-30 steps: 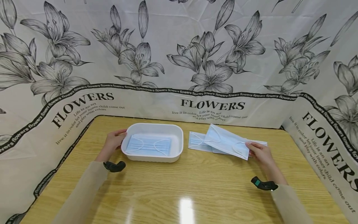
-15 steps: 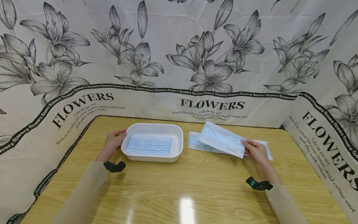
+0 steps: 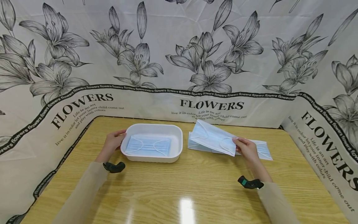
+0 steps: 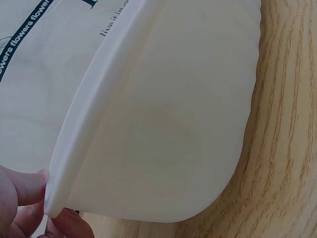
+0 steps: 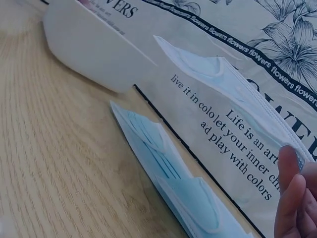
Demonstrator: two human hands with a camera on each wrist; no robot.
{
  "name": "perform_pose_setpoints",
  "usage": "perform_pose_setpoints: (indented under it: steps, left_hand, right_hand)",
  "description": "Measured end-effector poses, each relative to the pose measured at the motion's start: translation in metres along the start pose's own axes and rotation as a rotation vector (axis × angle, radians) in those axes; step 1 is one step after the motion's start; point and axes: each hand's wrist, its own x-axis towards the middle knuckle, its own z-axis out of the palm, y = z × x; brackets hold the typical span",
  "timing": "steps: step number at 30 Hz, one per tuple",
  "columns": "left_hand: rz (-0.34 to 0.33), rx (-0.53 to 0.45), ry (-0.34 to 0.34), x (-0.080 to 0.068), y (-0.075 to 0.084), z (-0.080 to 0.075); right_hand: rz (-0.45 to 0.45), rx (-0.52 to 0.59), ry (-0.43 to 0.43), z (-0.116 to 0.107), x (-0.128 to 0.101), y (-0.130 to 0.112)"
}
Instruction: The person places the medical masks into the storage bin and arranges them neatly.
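Observation:
At its left end, the white plastic container [image 3: 152,159] is pinched by my left hand [image 3: 113,141]; the left wrist view shows the thumb [image 4: 29,187] and fingertips around its rim. A pale blue face mask [image 3: 148,145] with white ear loops lies flat inside. My right hand [image 3: 247,150] pinches another face mask [image 3: 213,138] by its right end, its far end tilted up. In the right wrist view this held mask [image 5: 237,94] is raised above the table. Below it lie overlapping face masks [image 3: 263,149], partly hidden by the held one.
The wooden table [image 3: 167,189] carries everything and shows a bright glare patch near the front. A white cloth [image 3: 151,104] with flower drawings and lettering stands behind and along both sides. Black bands [image 3: 114,167] sit at the wrists.
My right hand has moved left with the held mask, toward the container, exposing more of the masks lying at the right. The left hand and container have stayed put.

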Motion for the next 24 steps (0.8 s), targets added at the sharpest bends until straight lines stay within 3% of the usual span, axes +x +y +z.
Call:
perform_pose_setpoints:
  steps: [12,24]
  left_hand:
    - [-0.003,-0.002,-0.002,-0.002,-0.004,0.001]
    - [0.001,-0.005,-0.004,-0.001,0.0,0.0]
  right_hand:
    - [0.052,-0.029,-0.066,0.031,-0.008,-0.003]
    - [0.002,-0.005,-0.118,0.058,-0.007,-0.002]
